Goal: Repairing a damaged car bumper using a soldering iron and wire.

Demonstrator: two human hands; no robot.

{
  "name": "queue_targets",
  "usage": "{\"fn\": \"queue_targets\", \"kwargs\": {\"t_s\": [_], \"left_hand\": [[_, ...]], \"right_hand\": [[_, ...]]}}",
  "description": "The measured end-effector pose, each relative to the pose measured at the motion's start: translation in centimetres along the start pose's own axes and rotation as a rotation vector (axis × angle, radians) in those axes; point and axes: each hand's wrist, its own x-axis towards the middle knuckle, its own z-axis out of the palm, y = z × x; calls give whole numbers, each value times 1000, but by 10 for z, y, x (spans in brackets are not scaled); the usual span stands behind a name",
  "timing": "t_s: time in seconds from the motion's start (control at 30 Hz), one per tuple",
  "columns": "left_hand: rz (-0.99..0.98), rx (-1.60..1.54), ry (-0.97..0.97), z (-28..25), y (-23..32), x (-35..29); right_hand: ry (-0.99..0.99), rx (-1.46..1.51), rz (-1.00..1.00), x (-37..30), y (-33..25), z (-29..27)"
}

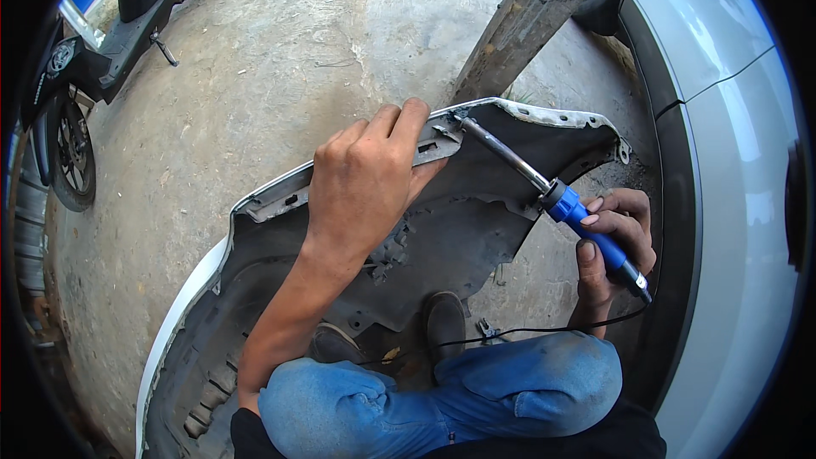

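Note:
A car bumper cover [255, 242], white outside and dark grey inside, stands on edge in front of my knees with its inner side toward me. My left hand [365, 172] grips its upper edge, fingers over the rim. In my right hand [616, 234] is a soldering iron [586, 225] with a blue handle and a metal shaft. Its tip meets the bumper's upper edge just right of my left hand, at a small dark, rough spot. A thin black cord [544, 329] runs from the handle's end across my knees.
A light-coloured car [731, 161] stands close on my right. Beyond the bumper a post [535, 17] rises from the concrete floor [280, 51]. At the far left is a black motorcycle [110, 42]. My shoes [444, 323] are below the bumper, beside a small metal piece [487, 331].

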Motion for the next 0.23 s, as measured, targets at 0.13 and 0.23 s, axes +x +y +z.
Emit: {"fn": "queue_targets", "kwargs": {"t_s": [0.13,0.23], "left_hand": [[-61,-34,-56,-2,2,-1],[-66,-37,-83,-4,2,0]], "right_hand": [[-8,27,32,-4,2,2],[-15,-3,29,-3,1,-3]]}}
